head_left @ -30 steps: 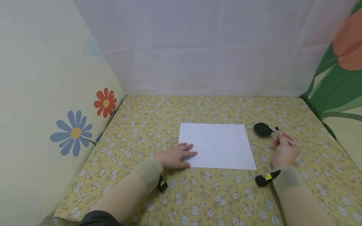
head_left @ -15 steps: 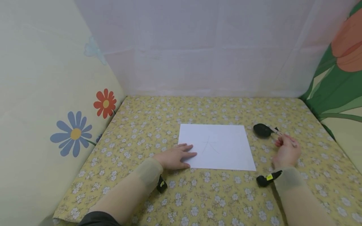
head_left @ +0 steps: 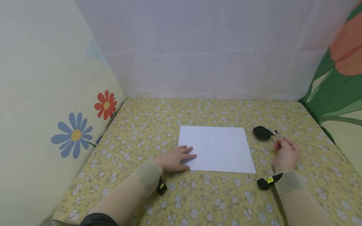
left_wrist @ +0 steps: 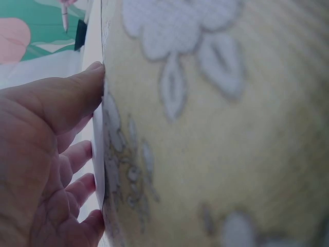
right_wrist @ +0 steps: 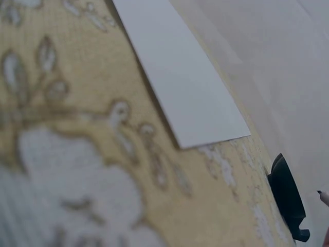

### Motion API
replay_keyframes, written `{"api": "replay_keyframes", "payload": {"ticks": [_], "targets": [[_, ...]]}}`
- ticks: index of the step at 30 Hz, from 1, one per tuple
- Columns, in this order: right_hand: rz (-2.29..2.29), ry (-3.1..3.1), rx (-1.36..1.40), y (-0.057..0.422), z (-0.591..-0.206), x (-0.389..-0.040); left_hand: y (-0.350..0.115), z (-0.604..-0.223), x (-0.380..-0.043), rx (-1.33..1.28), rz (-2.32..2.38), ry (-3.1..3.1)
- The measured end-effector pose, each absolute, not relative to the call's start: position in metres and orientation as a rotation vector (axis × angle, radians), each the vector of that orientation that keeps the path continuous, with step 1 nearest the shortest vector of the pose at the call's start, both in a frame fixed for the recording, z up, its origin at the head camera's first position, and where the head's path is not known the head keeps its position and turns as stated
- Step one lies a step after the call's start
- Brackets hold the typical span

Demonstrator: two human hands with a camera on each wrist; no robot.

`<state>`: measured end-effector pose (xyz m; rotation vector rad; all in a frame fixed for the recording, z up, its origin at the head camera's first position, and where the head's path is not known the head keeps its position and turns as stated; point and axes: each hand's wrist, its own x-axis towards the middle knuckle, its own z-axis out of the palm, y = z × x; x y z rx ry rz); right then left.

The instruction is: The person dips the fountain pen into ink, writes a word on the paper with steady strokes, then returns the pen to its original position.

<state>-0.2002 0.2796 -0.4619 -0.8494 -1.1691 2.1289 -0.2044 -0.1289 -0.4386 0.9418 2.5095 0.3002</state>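
Note:
A white sheet of paper [head_left: 229,150] lies on the table, with thin, faint crossing strokes left of its middle. My left hand [head_left: 172,159] rests on its left edge, fingers spread; the left wrist view shows the thumb and fingertips [left_wrist: 85,188] against the sheet. Off the paper to the right, my right hand [head_left: 287,156] pinches a slim pale pen [left_wrist: 65,19], its far end hidden by the hand. The pen's dark tip [right_wrist: 321,194] shows at the edge of the right wrist view. Just beyond that hand lies a black oval object [head_left: 261,133] with a narrow end.
A yellow tablecloth with white flowers [head_left: 215,191] covers the table. Behind it hangs a pale cloth backdrop [head_left: 181,69]. Side panels carry printed flowers, a blue one [head_left: 75,135] at left and a tulip [head_left: 348,53] at right. Both wrists wear small black devices [head_left: 266,183].
My right hand has turned and shifted slightly right with the pen, hiding its rear end. The horizontal stroke on the paper looks fainter. My left hand stays put; the head view tilts slightly up.

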Motion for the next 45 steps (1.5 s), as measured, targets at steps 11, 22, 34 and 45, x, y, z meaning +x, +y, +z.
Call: {"api": "replay_keyframes", "payload": {"ticks": [11,22,34,45], "targets": [[2.141,-1.172,-0.857,0.28,-0.463,-0.202,-0.129,-0.442,-0.204,0.934,0.324,2.513],[2.167,-1.194,-0.861,0.281,-0.468,-0.203,-0.132,-0.445,-0.202,0.918,0.322,2.514],[2.098,-1.476,-0.982,0.285,-0.472,-0.202,-0.132,-0.445,-0.202,0.924,0.32,2.508],[1.988,-1.67,-1.047,0.283,-0.47,-0.202,-0.132,-0.441,-0.202,0.925,0.318,2.503]]}}
